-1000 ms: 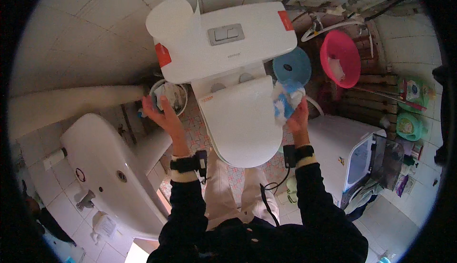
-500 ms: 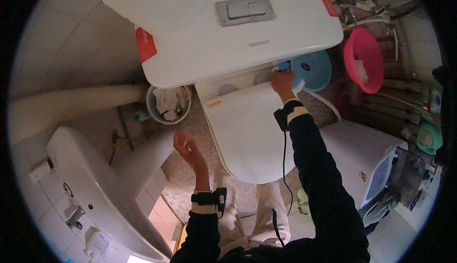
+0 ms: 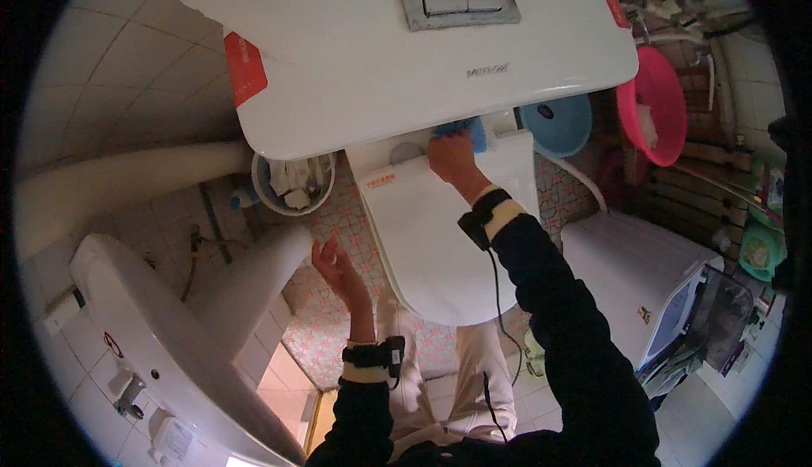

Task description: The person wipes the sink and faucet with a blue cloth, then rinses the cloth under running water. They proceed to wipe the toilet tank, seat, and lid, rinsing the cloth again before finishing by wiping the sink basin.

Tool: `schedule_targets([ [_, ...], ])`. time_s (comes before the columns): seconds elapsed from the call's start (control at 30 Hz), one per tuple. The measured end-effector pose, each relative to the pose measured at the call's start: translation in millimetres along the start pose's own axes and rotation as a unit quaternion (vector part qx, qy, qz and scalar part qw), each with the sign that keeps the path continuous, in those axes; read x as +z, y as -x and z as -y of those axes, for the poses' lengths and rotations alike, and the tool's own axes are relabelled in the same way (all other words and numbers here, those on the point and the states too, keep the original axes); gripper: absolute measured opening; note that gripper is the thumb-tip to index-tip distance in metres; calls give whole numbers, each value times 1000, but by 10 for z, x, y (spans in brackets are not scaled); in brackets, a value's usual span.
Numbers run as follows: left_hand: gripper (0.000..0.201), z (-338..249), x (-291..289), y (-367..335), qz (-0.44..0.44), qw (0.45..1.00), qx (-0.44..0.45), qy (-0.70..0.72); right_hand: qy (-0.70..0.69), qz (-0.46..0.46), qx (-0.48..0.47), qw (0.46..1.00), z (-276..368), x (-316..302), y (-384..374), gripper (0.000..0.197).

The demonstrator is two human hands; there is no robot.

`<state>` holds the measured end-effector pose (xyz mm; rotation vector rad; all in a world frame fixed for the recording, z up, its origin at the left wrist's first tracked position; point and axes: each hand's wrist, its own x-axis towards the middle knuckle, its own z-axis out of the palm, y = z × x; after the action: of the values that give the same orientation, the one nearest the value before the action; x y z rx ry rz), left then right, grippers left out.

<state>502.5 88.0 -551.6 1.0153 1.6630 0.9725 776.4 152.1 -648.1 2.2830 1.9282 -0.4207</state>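
Observation:
My right hand (image 3: pixel 454 159) is closed round a blue cloth (image 3: pixel 475 133), pressing it on the ledge between the toilet lid and the cistern. Part of the cloth is hidden under my fingers and the cistern's edge. Below it lies the shut white toilet lid (image 3: pixel 448 243), and above it stands the white toilet cistern (image 3: pixel 355 69) with a grey flush plate (image 3: pixel 459 2). My left hand (image 3: pixel 340 274) hangs empty beside the lid, fingers loosely apart, near the waste bin (image 3: pixel 260 186), touching nothing.
A white washbasin (image 3: pixel 161 332) bulges in at the left. Right of the cistern are a blue basin (image 3: pixel 562 133) and a pink basin (image 3: pixel 664 116). A white washing machine (image 3: pixel 626 268) stands at the right, and a pale hose (image 3: pixel 579 175) runs towards it.
My right hand has slid left along the ledge with the blue cloth, away from the blue basin. The view has shifted slightly; my left hand stays nearly where it was.

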Motion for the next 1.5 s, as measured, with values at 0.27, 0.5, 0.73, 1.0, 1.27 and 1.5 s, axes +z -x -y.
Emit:
schedule_targets([
  [0.27, 48, 62, -116, -83, -21, 1000, 11, 13, -131, -66, 106, 983, 676, 233, -214, 20],
  [0.5, 47, 20, -132, -85, -20, 999, -4, 43, -146, 64, -18, 987, 1393, 161, -208, 20],
  [0.73, 47, -6, -135, -108, -19, 1000, -1, 15, -169, 56, -85, 980, 891, -93, -139, 18],
  [1.0, 47, 55, -199, -144, -16, 1000, -5, -8, -180, 96, -25, 979, 1395, 106, -302, 17],
  [1.27, 45, 190, -98, -113, -21, 999, -34, 15, -586, 62, -164, 791, 1554, 140, -132, 26],
  [1.5, 52, 174, -51, -57, -48, 998, -44, 4, -406, -112, -220, 880, 1090, -354, 82, 26],
])
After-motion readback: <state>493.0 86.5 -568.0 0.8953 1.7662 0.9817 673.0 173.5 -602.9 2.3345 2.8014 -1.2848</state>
